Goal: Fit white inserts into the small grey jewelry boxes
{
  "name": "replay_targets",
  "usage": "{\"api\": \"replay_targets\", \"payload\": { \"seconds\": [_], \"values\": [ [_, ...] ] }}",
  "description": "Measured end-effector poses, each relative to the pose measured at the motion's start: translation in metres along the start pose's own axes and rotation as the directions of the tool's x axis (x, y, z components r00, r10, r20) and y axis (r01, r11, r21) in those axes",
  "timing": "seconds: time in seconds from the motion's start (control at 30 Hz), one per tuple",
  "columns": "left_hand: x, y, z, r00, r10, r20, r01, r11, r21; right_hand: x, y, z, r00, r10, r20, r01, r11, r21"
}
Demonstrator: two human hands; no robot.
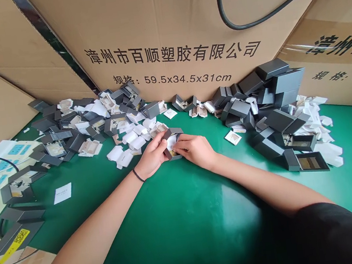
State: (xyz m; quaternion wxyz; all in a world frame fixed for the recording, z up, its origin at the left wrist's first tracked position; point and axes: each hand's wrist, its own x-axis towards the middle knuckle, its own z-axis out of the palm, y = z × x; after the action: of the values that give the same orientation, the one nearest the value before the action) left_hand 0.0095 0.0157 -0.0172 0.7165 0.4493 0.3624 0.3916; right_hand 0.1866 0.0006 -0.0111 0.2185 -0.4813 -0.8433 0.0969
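Between my hands is a small dark grey gift box (176,130), its lid opened and something white inside. My left hand (152,156) is wrapped round the box's left side, thumb on its edge. The fingers of my right hand (197,150) reach into the box from the right, pinched together; what they hold, if anything, is hidden. Just left of the box lie crumpled white paper inserts (136,138). A small white card with a square pattern (232,138) rests on the green table to the right.
Dark boxes with paper inserts pile up at the left (74,129) and right (274,87). A white power strip (7,166) stands at the left edge. Large cardboard cartons (161,25) wall off the back. A black cable (239,26) hangs above. A white card (62,193) lies left.
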Motion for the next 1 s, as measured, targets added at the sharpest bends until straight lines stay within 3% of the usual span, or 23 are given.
{"api": "replay_targets", "payload": {
  "seconds": [0.17,0.4,0.67,0.83,1.0],
  "values": [
    [0.0,0.001,0.001,1.0,0.008,-0.017,-0.007,0.999,0.037,0.002,-0.006,-0.007,0.997,0.014,0.079,-0.002,0.989,-0.145],
    [0.0,0.001,0.004,0.999,0.015,-0.029,-0.015,0.999,0.028,0.005,-0.011,-0.013,0.983,-0.087,0.163,0.131,0.949,-0.288],
    [-0.001,0.001,0.004,0.999,0.023,-0.037,-0.022,1.0,0.018,0.008,-0.006,-0.015,0.971,-0.15,0.186,0.187,0.961,-0.201],
    [-0.001,-0.003,0.004,0.994,0.073,-0.082,-0.071,0.997,0.034,0.009,-0.004,-0.024,0.945,-0.181,0.272,0.226,0.963,-0.146],
    [-0.001,-0.004,0.004,0.992,0.105,-0.076,-0.1,0.993,0.066,0.009,0.0,-0.026,0.944,-0.143,0.298,0.186,0.975,-0.122]
  ]
}}
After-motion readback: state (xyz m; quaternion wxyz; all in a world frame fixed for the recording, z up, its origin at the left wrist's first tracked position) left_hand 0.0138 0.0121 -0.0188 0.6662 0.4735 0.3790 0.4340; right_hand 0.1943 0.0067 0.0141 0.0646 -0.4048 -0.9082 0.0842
